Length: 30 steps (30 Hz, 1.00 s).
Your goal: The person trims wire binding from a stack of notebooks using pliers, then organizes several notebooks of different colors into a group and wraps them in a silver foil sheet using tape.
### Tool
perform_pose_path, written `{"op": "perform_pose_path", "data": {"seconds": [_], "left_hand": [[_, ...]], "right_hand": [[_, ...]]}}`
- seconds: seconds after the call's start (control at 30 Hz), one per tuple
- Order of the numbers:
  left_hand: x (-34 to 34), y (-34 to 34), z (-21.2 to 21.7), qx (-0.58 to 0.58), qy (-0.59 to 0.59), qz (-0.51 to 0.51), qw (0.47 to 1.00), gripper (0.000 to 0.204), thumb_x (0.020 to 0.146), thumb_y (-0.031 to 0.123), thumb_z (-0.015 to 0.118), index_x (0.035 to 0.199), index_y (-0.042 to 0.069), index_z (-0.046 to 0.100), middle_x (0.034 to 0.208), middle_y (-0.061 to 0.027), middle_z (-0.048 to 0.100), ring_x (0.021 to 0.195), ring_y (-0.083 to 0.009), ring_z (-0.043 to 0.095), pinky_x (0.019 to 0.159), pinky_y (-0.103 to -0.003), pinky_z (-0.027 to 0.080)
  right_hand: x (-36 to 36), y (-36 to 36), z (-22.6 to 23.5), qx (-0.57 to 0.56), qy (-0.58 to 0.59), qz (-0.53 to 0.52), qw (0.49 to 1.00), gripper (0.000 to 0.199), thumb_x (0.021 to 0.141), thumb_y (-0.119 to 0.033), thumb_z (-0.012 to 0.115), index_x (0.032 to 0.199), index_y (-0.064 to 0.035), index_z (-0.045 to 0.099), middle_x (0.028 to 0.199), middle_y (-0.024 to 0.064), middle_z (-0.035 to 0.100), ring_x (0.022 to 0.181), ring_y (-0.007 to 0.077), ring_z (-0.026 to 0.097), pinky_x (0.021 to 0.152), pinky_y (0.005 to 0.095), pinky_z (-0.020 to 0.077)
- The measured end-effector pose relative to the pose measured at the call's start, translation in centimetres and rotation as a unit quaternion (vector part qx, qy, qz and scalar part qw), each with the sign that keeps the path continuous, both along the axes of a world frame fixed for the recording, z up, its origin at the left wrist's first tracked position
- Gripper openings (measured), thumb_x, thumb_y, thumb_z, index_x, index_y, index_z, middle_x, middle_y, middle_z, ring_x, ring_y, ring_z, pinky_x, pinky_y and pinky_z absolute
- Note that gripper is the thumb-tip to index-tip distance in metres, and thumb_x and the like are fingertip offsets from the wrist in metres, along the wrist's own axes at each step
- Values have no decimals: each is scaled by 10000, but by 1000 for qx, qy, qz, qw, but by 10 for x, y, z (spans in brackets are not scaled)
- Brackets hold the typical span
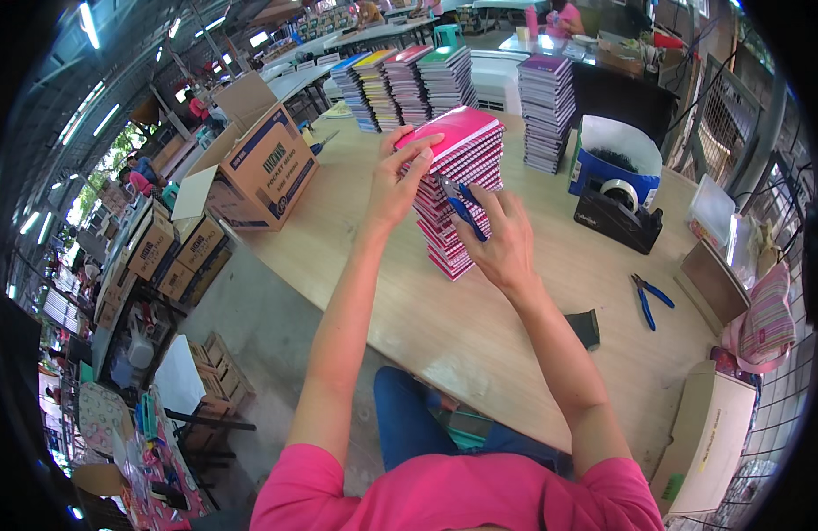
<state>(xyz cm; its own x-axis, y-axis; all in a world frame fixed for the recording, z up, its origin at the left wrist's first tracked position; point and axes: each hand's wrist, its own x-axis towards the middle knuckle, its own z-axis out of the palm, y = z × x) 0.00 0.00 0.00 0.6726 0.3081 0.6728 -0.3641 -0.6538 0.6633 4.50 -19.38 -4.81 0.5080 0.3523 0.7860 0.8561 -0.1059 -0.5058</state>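
A tall stack of pink spiral notebooks (487, 159) stands on the table before me, its layers slightly uneven. At the near left corner of the top pink notebook (469, 129), my left hand (400, 184) grips the edge, fingers over the cover. My right hand (504, 237) is closed round blue-handled cutting pliers (462, 209). Their jaws point up at the spiral edge near my left fingertips; whether they touch the wire I cannot tell. A second pair of blue-handled pliers (648, 301) lies open on the table to the right.
Behind stand notebook stacks with blue, yellow, red and green covers (449, 80), and a purple-topped stack (546, 111). A black tape dispenser (618, 217) and a blue-and-white tub (614, 152) stand right. An open carton (267, 168) sits left; a dark block (583, 329) lies by my right forearm.
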Motion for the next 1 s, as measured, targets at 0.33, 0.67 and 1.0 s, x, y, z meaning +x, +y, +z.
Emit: {"op": "perform_pose_path", "data": {"seconds": [0.33,0.67,1.0], "left_hand": [[-4,-3,4,29,-2,15,999,302,956,291,594,1175,134,730,1304,-132,546,1335,-268,383,1092,-396,324],[-5,-6,4,33,-11,11,999,310,957,295,592,1173,119,728,1293,-132,557,1334,-262,375,1095,-398,318],[-1,0,3,54,-16,3,998,313,956,291,593,1168,105,729,1278,-107,578,1325,-257,376,1094,-388,314]], "right_hand": [[2,-21,34,-63,96,106,988,324,855,-210,696,1108,-19,627,866,180,652,724,344,643,660,419,525],[-8,-17,23,23,371,206,905,365,892,-292,669,1110,-5,609,923,193,658,821,286,663,740,397,541],[-14,-4,-10,-7,32,-29,999,533,749,-261,785,1215,-90,592,1086,130,564,1055,320,525,881,445,434]]}}
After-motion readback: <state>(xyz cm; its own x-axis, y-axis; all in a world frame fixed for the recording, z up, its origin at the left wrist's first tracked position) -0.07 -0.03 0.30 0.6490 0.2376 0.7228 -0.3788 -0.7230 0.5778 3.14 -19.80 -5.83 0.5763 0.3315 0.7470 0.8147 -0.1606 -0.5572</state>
